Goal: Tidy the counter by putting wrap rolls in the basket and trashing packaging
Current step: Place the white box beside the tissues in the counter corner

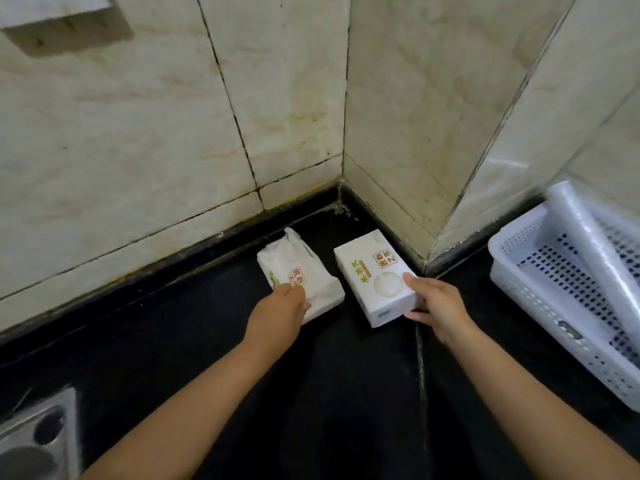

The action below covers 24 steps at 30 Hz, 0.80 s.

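Note:
Two white packages lie on the black counter point(207, 341) in the tiled corner. The left one is a crumpled paper bag point(299, 268) with printed marks; my left hand point(278, 315) rests on its near edge with fingers curled onto it. The right one is a white printed box point(372, 271); my right hand point(438, 306) grips its near right corner, thumb on top and fingers under the side. At the right edge stands a white perforated basket point(540, 292) with a clear wrap roll point(588, 244) lying in it.
Beige tiled walls meet in a corner just behind the packages. A metal stove part point(34, 441) shows at the lower left. A white block point(62, 22) sticks out from the wall at the top left.

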Tool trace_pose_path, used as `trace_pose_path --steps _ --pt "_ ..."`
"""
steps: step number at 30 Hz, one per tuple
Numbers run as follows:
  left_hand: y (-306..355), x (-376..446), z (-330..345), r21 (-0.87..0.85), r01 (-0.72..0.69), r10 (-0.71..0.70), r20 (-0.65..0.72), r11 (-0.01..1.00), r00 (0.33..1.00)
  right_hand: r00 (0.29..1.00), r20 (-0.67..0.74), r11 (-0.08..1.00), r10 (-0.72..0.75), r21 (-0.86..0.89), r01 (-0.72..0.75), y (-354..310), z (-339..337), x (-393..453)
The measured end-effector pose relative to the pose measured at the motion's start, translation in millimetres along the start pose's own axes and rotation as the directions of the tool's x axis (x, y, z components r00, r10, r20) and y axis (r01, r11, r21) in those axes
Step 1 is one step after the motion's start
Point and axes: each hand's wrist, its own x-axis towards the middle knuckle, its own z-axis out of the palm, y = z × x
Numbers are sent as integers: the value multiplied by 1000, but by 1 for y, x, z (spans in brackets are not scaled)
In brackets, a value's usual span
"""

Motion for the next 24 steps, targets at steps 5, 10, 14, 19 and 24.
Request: trace_pose_path --steps 5,10,14,19,24 --pt "18 -26 25 5 -24 23 129 1000 991 994 -24 988 109 110 -106 0 -1 4" --pt "24 -23 34 10 1 -2 130 1000 992 976 -206 955 72 297 -8 10 5 -5" --pt "24 -21 34 24 -23 20 114 999 993 968 -249 950 39 308 41 14 17 -12" --pt "26 -15 35 64 -18 8 153 998 988 963 -267 958 30 282 48 14 23 -13" --pt "30 -7 22 68 -38 14 320 997 947 991 -127 975 52 220 -23 17 24 -21"
